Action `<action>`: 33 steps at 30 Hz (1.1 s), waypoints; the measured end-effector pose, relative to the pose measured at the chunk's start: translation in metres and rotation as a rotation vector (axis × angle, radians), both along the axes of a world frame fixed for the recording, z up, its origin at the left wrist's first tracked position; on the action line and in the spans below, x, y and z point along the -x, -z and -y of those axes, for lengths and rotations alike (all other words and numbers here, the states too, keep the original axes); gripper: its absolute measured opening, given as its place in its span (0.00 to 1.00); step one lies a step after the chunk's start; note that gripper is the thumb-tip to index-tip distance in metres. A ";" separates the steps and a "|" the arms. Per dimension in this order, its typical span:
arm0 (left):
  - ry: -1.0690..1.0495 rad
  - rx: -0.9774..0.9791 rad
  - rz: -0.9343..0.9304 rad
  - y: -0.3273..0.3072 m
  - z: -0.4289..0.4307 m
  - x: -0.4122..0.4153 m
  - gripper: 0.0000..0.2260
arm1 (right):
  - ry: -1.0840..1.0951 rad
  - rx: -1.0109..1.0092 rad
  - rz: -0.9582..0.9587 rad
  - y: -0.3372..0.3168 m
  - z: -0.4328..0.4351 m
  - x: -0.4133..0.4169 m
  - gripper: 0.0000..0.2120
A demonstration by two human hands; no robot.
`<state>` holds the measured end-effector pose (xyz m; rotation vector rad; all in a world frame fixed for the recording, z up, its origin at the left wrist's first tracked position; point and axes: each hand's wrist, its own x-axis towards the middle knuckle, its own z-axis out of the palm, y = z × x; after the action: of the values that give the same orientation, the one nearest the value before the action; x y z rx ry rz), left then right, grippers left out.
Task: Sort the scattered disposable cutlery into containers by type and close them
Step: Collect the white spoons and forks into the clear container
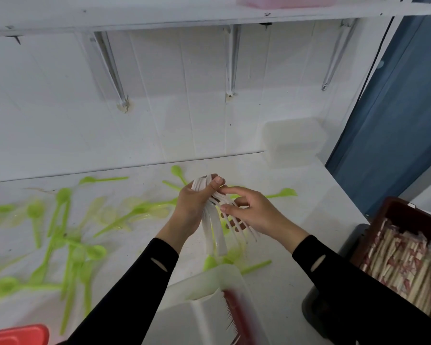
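My left hand [193,207] grips a bundle of white plastic forks [215,235] above the middle of the white counter [296,220], handles hanging down. My right hand [254,212] touches the fanned-out forks from the right, fingers on their stems. Many green plastic spoons [67,235] lie scattered over the left and centre of the counter. A translucent white container [204,310] sits at the near edge below my hands, with white forks [225,312] lying in it.
A dark box of paper-wrapped chopsticks [406,265] stands at the right. A clear lidded container [294,140] rests against the back wall. A red lid [18,334] shows at the bottom left. A shelf on brackets [184,16] hangs overhead. A blue curtain [396,108] hangs right.
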<state>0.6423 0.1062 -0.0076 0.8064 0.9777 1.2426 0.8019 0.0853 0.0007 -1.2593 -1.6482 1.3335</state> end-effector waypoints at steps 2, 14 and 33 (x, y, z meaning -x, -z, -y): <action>0.004 -0.011 0.016 0.000 0.001 0.000 0.11 | 0.021 -0.025 0.003 0.002 -0.002 -0.001 0.14; 0.003 0.072 0.244 0.002 -0.004 0.001 0.21 | -0.229 0.157 -0.019 0.003 0.005 0.004 0.32; -0.223 0.193 0.317 0.008 -0.012 0.001 0.21 | -0.272 0.156 0.122 0.012 0.009 0.010 0.46</action>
<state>0.6414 0.1186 -0.0155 0.3415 0.9263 1.3920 0.7921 0.0766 -0.0117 -1.2601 -1.8834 1.6022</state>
